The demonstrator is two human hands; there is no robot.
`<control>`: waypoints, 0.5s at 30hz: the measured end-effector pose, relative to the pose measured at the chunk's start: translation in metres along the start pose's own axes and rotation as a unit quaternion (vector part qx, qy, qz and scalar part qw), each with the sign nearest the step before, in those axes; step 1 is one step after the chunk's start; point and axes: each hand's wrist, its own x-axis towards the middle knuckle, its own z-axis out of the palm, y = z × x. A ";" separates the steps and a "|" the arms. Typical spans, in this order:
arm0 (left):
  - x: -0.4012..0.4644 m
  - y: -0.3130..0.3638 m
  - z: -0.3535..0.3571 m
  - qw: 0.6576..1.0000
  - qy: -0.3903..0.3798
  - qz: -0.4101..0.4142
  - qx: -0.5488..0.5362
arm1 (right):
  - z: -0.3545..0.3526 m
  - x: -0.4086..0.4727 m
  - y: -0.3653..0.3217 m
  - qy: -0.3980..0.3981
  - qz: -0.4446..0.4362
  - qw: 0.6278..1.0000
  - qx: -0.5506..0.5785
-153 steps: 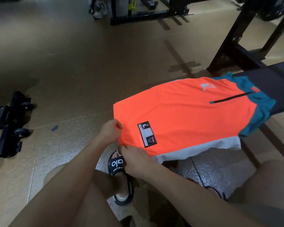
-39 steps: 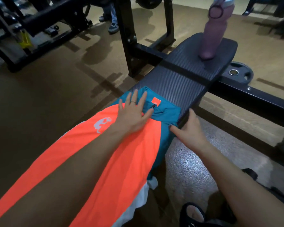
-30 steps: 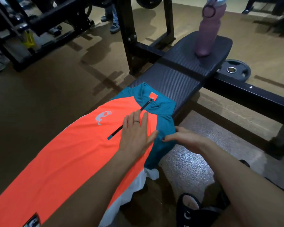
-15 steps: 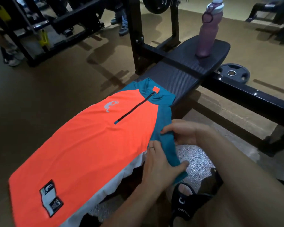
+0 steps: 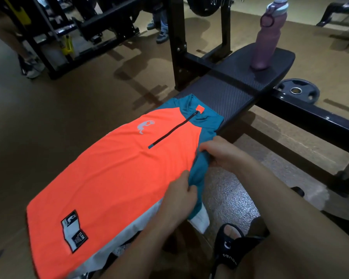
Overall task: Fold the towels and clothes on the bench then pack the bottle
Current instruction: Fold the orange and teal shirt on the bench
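We see an orange shirt (image 5: 117, 178) spread flat along the dark tabletop (image 5: 226, 93), its teal collar pointing toward the far end and its hem hanging off the near end. A black zip runs down from the collar, and a patch sits near the hem.

Our right hand (image 5: 224, 154) reaches in from the lower right with the forearm angled up and left. Its grip is pressed together on the teal sleeve (image 5: 199, 174), thumb on top and fingers curled beneath, just below the shoulder seam at the tabletop's right edge.

Our left hand (image 5: 179, 196) comes up from the bottom, wrist bent, knuckles facing us. Its grip is also pinching the teal sleeve, lower down, where the sleeve meets the orange body. The sleeve hangs between the two hands over the side, ending in a white cuff.

The purple bottle (image 5: 266, 37) stands upright at the far end of the tabletop, well apart from the shirt. A weight plate (image 5: 298, 90) lies on the floor beyond the frame. A dark sandal (image 5: 228, 246) shows at the bottom.
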 end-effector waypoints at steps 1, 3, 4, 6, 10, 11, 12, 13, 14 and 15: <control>0.003 -0.004 -0.012 1.000 -0.010 0.015 -0.005 | -0.002 0.002 -0.001 0.012 -0.007 1.000 0.001; 0.012 -0.010 -0.039 1.000 -0.015 0.019 -0.010 | -0.005 0.006 -0.004 0.028 -0.015 0.999 0.013; 0.018 -0.014 -0.055 1.000 -0.016 0.012 -0.015 | -0.004 0.006 -0.006 0.040 -0.021 0.999 0.017; 0.033 -0.028 -0.085 1.000 -0.017 -0.007 -0.025 | 0.000 0.012 -0.007 0.061 -0.038 0.997 0.019; 0.060 -0.064 -0.126 0.999 0.002 -0.028 0.044 | 0.008 0.025 -0.010 0.048 -0.066 0.996 0.038; 0.063 -0.071 -0.132 0.998 0.007 -0.035 0.058 | 0.008 0.027 -0.011 0.042 -0.073 0.996 0.043; 0.066 -0.077 -0.136 0.997 0.008 -0.043 0.070 | 0.009 0.029 -0.012 0.037 -0.080 0.995 0.038; 0.068 -0.083 -0.137 0.995 0.007 -0.050 0.085 | 0.009 0.031 -0.013 0.033 -0.086 0.995 0.025; 0.069 -0.089 -0.137 0.993 0.004 -0.053 0.109 | 0.010 0.032 -0.014 0.031 -0.091 0.995 0.010; 0.069 -0.094 -0.134 0.989 0.004 -0.051 0.140 | 0.010 0.033 -0.014 0.026 -0.096 0.995 -0.003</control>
